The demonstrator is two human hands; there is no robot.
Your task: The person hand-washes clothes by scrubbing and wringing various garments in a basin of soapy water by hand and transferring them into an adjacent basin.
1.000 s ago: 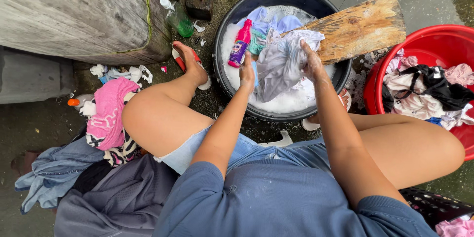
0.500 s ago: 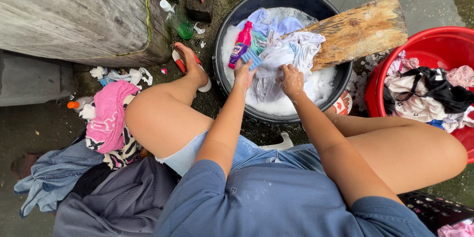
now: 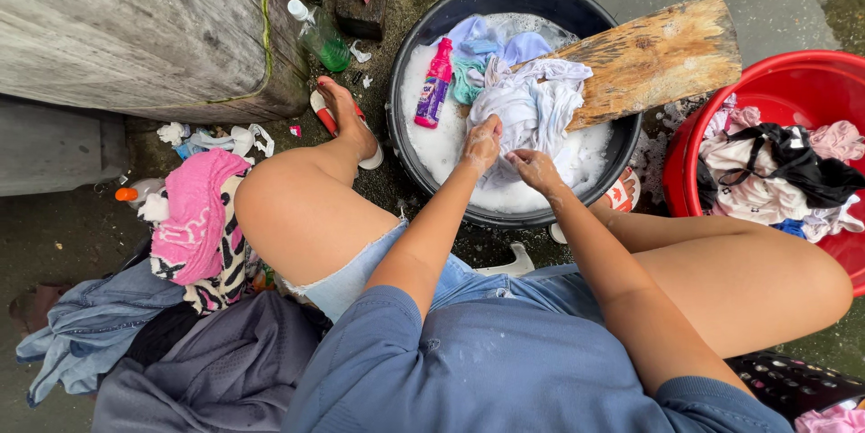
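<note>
Both hands work at the near side of a black round basin [image 3: 401, 140] full of white suds. The left hand [image 3: 482, 142] has its fingers curled together around a fold of the pale wet garment [image 3: 527, 109], which lies heaped in the middle of the basin with its far edge draped onto a wooden washboard [image 3: 658, 54]. The right hand [image 3: 533, 167], just beside the left and to its right, also has its fingers pinched on the same cloth, low at its near edge. The two hands almost touch; foam clings to both.

The washboard slants from inside the basin up over its far right rim. A pink bottle [image 3: 432, 86] lies in the suds at the left of the basin, well clear of the hands, and blue and teal cloths [image 3: 482, 45] are bunched at the far side.

To the right stands a red tub [image 3: 775, 82] holding a tangle of white, black and pink clothes. Left of the basin, a green bottle [image 3: 323, 36] leans near a weathered grey block [image 3: 135, 27]. A pink cloth [image 3: 194, 217] sits on a pile of dark and blue clothing [image 3: 162, 343] at the near left, beside the person's bare knee.
</note>
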